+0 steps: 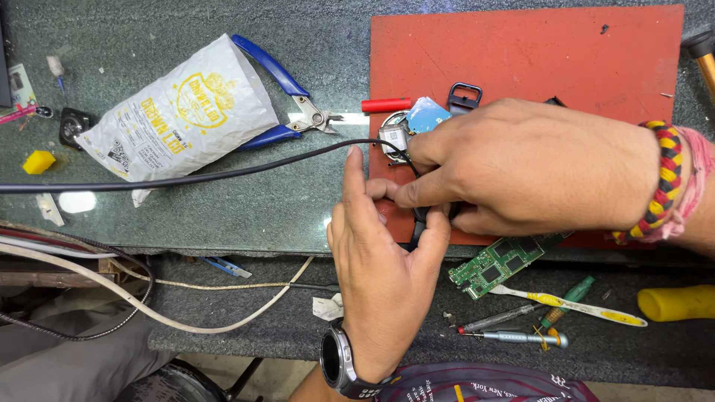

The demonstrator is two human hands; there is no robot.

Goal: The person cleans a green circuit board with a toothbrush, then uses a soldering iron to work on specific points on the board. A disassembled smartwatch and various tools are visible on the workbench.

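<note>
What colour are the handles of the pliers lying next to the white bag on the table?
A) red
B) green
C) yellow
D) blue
D: the pliers have blue handles, one poking out above the white bag and one beside it, on the dark table.

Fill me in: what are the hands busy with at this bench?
Both hands meet at the near edge of a red mat. The right hand pinches a small dark part beside an opened round watch case that a black cable runs to. The left hand, a wristwatch on its wrist, steadies the same part from below. Blue-handled pliers, a white pouch and a green circuit board lie nearby.
</note>
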